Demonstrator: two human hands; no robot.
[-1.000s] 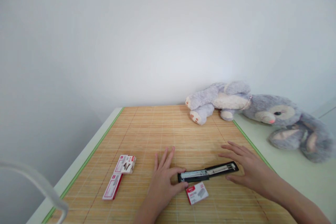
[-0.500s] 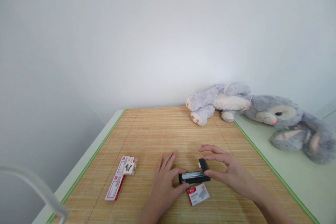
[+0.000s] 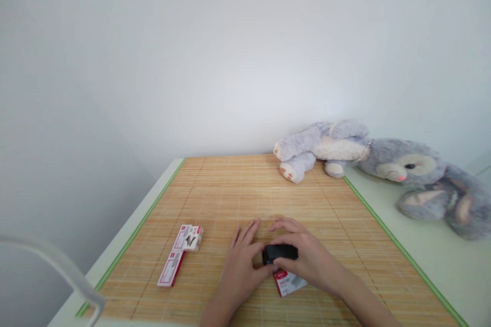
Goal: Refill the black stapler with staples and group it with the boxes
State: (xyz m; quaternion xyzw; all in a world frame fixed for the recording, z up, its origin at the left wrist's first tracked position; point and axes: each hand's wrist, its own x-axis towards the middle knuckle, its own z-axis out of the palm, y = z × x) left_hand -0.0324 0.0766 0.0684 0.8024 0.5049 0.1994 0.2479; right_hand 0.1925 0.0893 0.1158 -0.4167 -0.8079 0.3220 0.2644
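A black stapler (image 3: 279, 253) lies closed on the bamboo mat (image 3: 245, 189), near its front edge. My right hand (image 3: 307, 258) covers its right end, fingers curled over the top and thumb beneath. Against the stapler's left end rests my left hand (image 3: 242, 263), thumb touching it while the fingers lie stretched out on the mat. A small red and white staple box (image 3: 289, 283) sits just in front of the stapler, under my right wrist.
To the left on the mat lie an opened staple box (image 3: 191, 237) and a flat red and white box sleeve (image 3: 171, 268). A grey plush rabbit (image 3: 383, 163) sprawls at the back right of the white table (image 3: 429, 250). A white curved bar (image 3: 57, 271) crosses the lower left.
The stapler lay opened out flat a second ago. My right hand swung its top arm over to the left and shut it. My left hand stayed at the stapler's left end.
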